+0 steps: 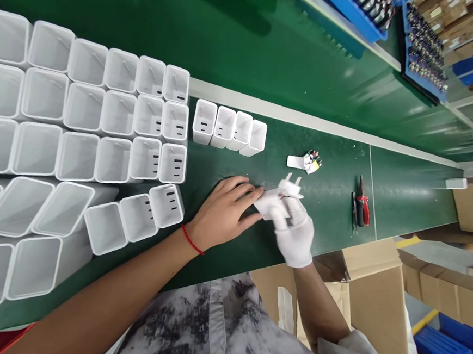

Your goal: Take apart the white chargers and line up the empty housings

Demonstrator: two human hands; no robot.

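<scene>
My right hand (294, 232), in a white glove, is closed around a white plastic charger housing (268, 203). A white plug part with two metal prongs (289, 187) sits at its far right end, the prongs pointing away from me. My bare left hand (226, 209), with a red cord at the wrist, has its thumb and index fingertip at the housing's left end, one on each side. Its other fingers are stretched out over the table. Beyond my right hand lies another white piece (296, 162) with a small circuit assembly and wires (312, 161) at its end.
Rows of open white housings (119, 115) fill the left of the green table (332, 202). Several more (229, 126) stand in a short row ahead. Red-handled pliers (364, 208) and a thin dark tool (354, 211) lie right. A blue tray (354, 7) sits on the shelf; cardboard boxes (374, 286) stand below.
</scene>
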